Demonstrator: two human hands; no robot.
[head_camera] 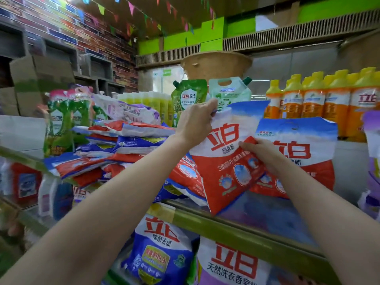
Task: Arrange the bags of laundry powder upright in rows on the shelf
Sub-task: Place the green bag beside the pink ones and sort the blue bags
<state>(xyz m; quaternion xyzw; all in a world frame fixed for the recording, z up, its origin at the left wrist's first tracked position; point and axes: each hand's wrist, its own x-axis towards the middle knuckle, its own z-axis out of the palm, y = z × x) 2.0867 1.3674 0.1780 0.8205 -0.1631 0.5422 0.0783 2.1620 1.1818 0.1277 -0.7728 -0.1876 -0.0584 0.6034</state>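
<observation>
I hold a red, white and blue bag of laundry powder (pixel 226 161) tilted above the shelf (pixel 236 229). My left hand (pixel 195 124) pinches its top left corner. My right hand (pixel 265 153) grips its right edge at mid height. Its lower corner hangs near the shelf's front lip. Right behind it, a matching bag (pixel 308 149) stands upright against the back of the shelf. To the left, several similar bags (pixel 127 145) lie flat in a messy pile.
Orange bottles with yellow caps (pixel 320 103) line the back right. Green refill pouches (pixel 189 99) stand behind the pile. Purple bags (pixel 372 161) sit at the far right. More powder bags (pixel 160 249) fill the shelf below.
</observation>
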